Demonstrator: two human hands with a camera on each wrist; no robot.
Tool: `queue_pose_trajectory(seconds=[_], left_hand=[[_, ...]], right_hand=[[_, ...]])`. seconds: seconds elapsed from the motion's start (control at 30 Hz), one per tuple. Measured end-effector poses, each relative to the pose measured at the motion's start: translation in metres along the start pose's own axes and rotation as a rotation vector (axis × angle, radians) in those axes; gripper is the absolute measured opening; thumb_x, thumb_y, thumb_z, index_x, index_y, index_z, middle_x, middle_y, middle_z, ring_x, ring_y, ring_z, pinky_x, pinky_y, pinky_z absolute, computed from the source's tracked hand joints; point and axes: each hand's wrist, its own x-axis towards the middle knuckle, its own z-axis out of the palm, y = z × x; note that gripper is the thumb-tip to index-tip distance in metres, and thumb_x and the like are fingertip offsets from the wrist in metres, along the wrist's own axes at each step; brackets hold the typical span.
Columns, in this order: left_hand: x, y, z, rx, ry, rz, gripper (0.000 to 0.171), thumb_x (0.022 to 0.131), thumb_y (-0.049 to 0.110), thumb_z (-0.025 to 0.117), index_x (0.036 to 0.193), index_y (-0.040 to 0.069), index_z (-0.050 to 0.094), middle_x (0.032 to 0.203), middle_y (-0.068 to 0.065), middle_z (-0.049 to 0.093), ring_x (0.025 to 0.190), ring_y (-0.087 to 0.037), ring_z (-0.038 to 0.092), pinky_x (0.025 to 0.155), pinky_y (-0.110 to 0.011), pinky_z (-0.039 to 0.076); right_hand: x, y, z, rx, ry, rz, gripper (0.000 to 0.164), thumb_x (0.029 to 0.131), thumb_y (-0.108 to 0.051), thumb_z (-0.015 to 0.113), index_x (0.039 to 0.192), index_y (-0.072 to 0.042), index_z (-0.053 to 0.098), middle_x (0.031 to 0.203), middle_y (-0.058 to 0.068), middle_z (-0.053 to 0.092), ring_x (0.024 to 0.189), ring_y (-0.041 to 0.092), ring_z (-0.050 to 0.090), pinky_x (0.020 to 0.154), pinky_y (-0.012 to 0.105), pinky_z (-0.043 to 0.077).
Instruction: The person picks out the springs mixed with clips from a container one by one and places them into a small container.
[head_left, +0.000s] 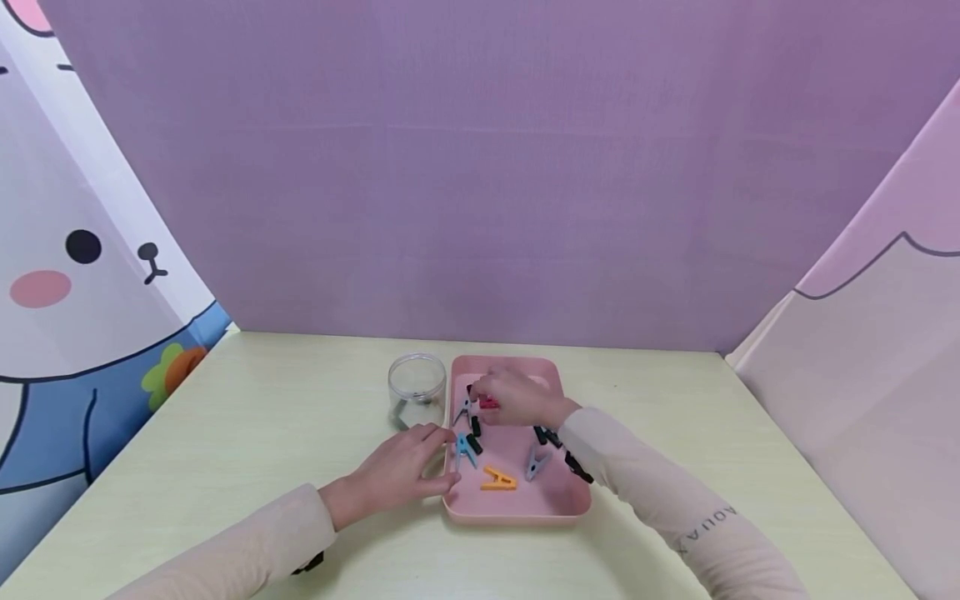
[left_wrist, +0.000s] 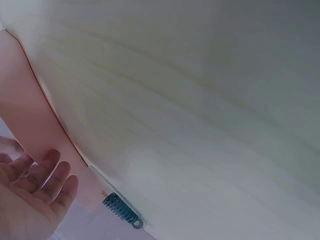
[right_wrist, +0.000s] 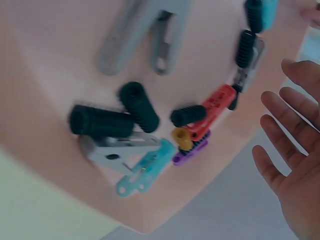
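My right hand (head_left: pixel 517 398) reaches over the far part of a pink tray (head_left: pixel 517 510), near a red clothespin (head_left: pixel 488 402). In the right wrist view its fingers (right_wrist: pixel 282 145) are spread and relaxed, holding nothing I can see. My left hand (head_left: pixel 401 471) is at the tray's near left rim, fingers loosely bent, beside a light blue clothespin (head_left: pixel 462 448). The tray also holds a yellow clothespin (head_left: pixel 498 479), a grey clothespin (head_left: pixel 536 463) and several dark ribbed cylinders (right_wrist: pixel 139 106). Teal (right_wrist: pixel 147 169) and purple clothespins (right_wrist: pixel 192 152) lie in one corner.
A clear round jar (head_left: pixel 417 383) stands on the table left of the tray. Inside it a dark ribbed piece (left_wrist: pixel 121 210) shows. The pale table (head_left: pixel 262 417) meets a purple backdrop (head_left: pixel 465 208) behind, with printed cloth panels at both sides.
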Motion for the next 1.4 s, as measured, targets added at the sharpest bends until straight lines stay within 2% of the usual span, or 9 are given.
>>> queue_pose_trajectory(seconds=[0.13, 0.33, 0.47, 0.7, 1.0, 1.4], left_hand=[[0.0, 0.0, 0.0, -0.001, 0.003, 0.002, 0.046, 0.081, 0.049, 0.058, 0.112, 0.015, 0.056, 0.103, 0.002, 0.06, 0.091, -0.009, 0.056, 0.079, -0.029, 0.051], [0.0, -0.001, 0.001, -0.004, 0.005, 0.003, 0.046, 0.081, 0.05, 0.058, 0.112, 0.015, 0.056, 0.103, 0.002, 0.06, 0.091, -0.01, 0.056, 0.08, -0.03, 0.051], [0.0, -0.001, 0.001, -0.004, 0.007, 0.005, 0.046, 0.081, 0.049, 0.058, 0.112, 0.015, 0.056, 0.103, 0.002, 0.06, 0.092, -0.01, 0.056, 0.08, -0.029, 0.051], [0.0, -0.001, 0.002, -0.004, 0.013, 0.014, 0.046, 0.081, 0.049, 0.059, 0.112, 0.015, 0.056, 0.103, 0.002, 0.06, 0.092, -0.009, 0.056, 0.081, -0.029, 0.051], [0.0, 0.001, 0.0, -0.006, 0.022, 0.021, 0.045, 0.08, 0.046, 0.06, 0.112, 0.014, 0.056, 0.102, 0.002, 0.06, 0.09, -0.009, 0.056, 0.08, -0.029, 0.051], [0.001, 0.001, -0.001, -0.019, 0.014, 0.02, 0.046, 0.08, 0.046, 0.06, 0.112, 0.013, 0.057, 0.102, 0.001, 0.06, 0.089, -0.009, 0.055, 0.079, -0.029, 0.051]], right_hand=[[-0.001, 0.001, 0.007, -0.018, -0.037, 0.021, 0.021, 0.083, -0.019, 0.065, 0.102, -0.011, 0.065, 0.083, 0.002, 0.063, 0.075, 0.012, 0.047, 0.073, 0.025, 0.045], [-0.001, 0.002, 0.013, -0.032, -0.105, 0.078, 0.031, 0.081, -0.021, 0.068, 0.11, -0.014, 0.063, 0.094, -0.003, 0.062, 0.082, 0.01, 0.05, 0.075, 0.023, 0.047], [0.001, 0.003, 0.015, -0.031, -0.129, 0.089, 0.033, 0.08, -0.022, 0.068, 0.111, -0.014, 0.062, 0.093, -0.004, 0.061, 0.083, 0.01, 0.049, 0.076, 0.025, 0.046], [0.005, 0.003, 0.02, -0.052, -0.137, 0.089, 0.031, 0.077, -0.027, 0.071, 0.106, -0.016, 0.064, 0.084, -0.01, 0.059, 0.081, 0.009, 0.047, 0.075, 0.024, 0.044], [0.007, 0.002, 0.021, -0.091, -0.139, 0.09, 0.032, 0.077, -0.029, 0.072, 0.106, -0.018, 0.065, 0.094, -0.009, 0.065, 0.085, 0.009, 0.049, 0.081, 0.027, 0.046], [0.009, 0.0, 0.02, -0.082, -0.152, 0.094, 0.026, 0.077, -0.027, 0.072, 0.1, -0.017, 0.066, 0.089, -0.01, 0.064, 0.083, 0.01, 0.047, 0.079, 0.026, 0.043]])
